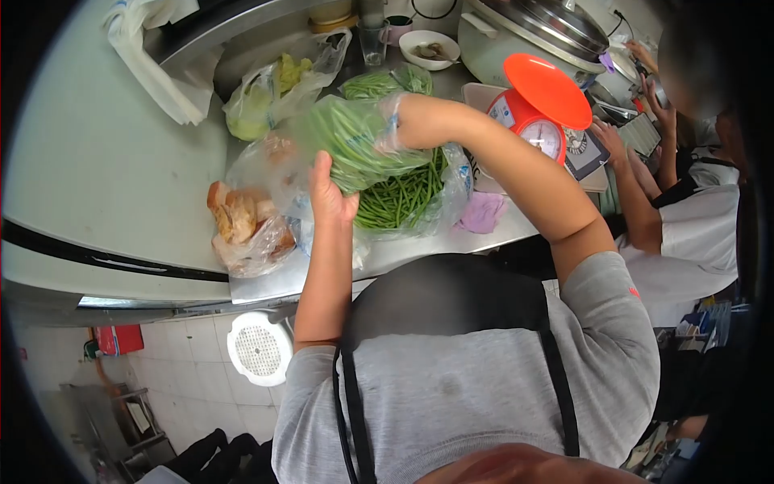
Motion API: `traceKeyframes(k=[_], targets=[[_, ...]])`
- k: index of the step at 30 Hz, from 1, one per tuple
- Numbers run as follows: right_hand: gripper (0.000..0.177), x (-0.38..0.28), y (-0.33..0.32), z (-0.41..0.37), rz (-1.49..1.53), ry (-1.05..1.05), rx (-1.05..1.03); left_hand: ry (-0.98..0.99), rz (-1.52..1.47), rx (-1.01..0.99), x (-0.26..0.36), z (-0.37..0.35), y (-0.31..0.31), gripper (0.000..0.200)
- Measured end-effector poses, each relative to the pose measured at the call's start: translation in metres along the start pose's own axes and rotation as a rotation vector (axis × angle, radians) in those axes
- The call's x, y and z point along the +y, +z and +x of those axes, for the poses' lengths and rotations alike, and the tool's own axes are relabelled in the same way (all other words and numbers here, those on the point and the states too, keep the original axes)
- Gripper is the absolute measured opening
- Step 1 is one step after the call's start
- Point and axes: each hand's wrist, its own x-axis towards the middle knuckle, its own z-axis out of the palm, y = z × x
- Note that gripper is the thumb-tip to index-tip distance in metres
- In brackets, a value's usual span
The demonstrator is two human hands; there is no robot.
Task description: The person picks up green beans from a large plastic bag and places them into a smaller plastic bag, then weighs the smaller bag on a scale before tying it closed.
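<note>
A clear plastic bag of green beans (347, 141) is held up over the counter, between both hands. My left hand (333, 194) is closed on its lower left side, thumb up along the plastic. At the bag's gathered right end is my right hand (413, 123), closed on the plastic, its fingertips partly hidden. Just below lies a second open bag with loose long green beans (399, 198). Behind the held bag, another bag of green vegetables (387, 82) rests on the counter. Left of my left hand sits a clear bag with brown-edged bread-like pieces (238, 214).
A red scale (538, 133) with an orange pan stands right, beside a purple cloth (482, 212). A large lidded pot (516, 40), white bowl (429, 50) and glass (372, 44) stand behind. Bagged leafy vegetables (258, 101) lie left. A co-worker's hand (610, 141) is right. A white stool (260, 348) stands below.
</note>
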Motion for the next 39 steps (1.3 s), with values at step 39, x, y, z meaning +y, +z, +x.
traceKeyframes(k=[39], targets=[[0.020,0.161,-0.129,-0.174,0.919,0.328,1.296,-0.291,0.920,-0.576,-0.156,0.001,0.053,0.027]])
